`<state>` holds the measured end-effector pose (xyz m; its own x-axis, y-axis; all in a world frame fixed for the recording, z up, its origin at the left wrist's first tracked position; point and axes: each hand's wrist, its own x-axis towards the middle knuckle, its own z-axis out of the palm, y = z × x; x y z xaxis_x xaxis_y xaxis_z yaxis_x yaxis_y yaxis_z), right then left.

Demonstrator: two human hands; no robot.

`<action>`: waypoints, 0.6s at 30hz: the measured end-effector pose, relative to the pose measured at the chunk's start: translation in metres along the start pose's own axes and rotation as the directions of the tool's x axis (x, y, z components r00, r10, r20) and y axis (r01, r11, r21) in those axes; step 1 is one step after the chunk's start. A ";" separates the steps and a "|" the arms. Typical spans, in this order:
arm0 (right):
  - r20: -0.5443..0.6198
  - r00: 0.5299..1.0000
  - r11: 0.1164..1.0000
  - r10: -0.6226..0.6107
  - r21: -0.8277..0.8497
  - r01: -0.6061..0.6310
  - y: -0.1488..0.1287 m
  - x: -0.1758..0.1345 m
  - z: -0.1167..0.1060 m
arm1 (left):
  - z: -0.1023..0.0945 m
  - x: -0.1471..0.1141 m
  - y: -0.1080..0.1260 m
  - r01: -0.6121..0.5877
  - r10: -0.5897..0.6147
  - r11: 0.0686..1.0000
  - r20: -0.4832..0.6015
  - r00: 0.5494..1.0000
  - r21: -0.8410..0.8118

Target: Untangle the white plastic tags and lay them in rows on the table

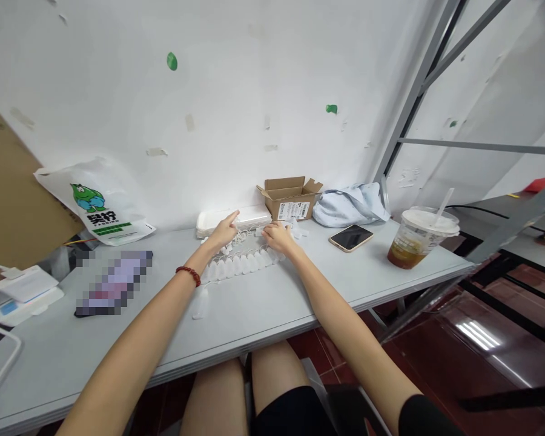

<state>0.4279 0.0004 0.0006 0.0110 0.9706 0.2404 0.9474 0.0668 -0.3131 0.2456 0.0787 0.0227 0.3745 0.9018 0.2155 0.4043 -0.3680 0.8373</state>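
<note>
A string of white oval pieces (240, 264) on thin white cord lies in a row on the grey table. At its left end, my left hand (224, 233) has the index finger stretched out and its other fingers bent down on the cord, their tips partly hidden. My right hand (277, 236) is closed, fingers curled on the string near its right end. Between the hands runs a tangle of white cord (245, 235). One loose white piece (200, 303) hangs off the row towards me. Behind the hands lies a stack of white trays (249, 213).
An opened cardboard box (293, 197) and a pale blue cloth (352, 204) stand against the wall. To the right are a phone (351, 238) and a drink cup (418, 239). At left are a white plastic bag (97, 203), a blurred-out item (118, 281) and white chargers (26, 290).
</note>
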 end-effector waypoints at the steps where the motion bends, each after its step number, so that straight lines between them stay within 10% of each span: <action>1: 0.000 1.000 1.000 0.003 0.001 -0.003 -0.001 0.000 0.000 | -0.004 0.000 -0.001 0.041 -0.041 0.998 0.006 0.999 -0.055; 11: 0.038 0.999 0.999 0.035 0.022 -0.036 -0.003 -0.002 -0.001 | -0.023 -0.003 0.014 0.089 -0.054 0.868 0.085 0.995 -0.488; 18: 0.089 0.993 0.997 0.077 -0.006 -0.076 -0.004 -0.003 -0.001 | -0.036 -0.032 0.015 0.058 -0.070 0.881 -0.009 0.997 -0.469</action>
<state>0.4242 -0.0032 0.0024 0.0550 0.9896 0.1328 0.9455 -0.0088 -0.3254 0.2101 0.0527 0.0465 0.3373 0.9275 0.1609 -0.0136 -0.1661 0.9860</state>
